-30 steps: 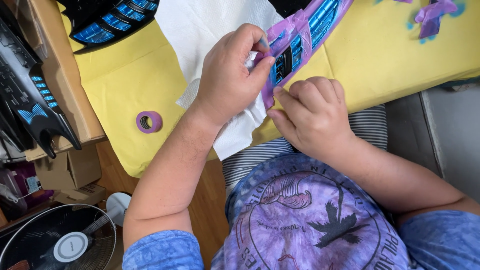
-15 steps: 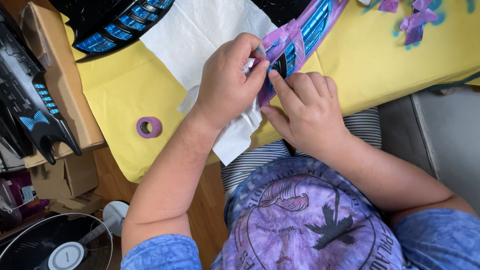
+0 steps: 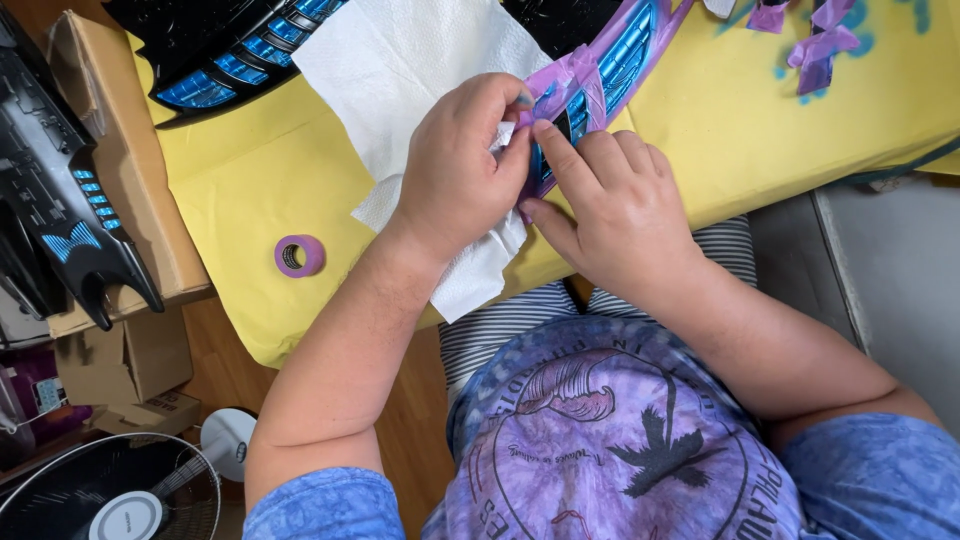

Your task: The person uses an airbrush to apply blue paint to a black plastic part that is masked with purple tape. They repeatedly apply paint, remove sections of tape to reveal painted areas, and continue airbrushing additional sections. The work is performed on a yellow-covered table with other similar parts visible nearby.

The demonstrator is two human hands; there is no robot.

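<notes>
Yellow paper covered the worktop. From my view, the purple-taped blue-and-black part ran long from near-left to far-right. My left hand pinched tape at its near end; my right hand pressed fingertips beside it.
</notes>
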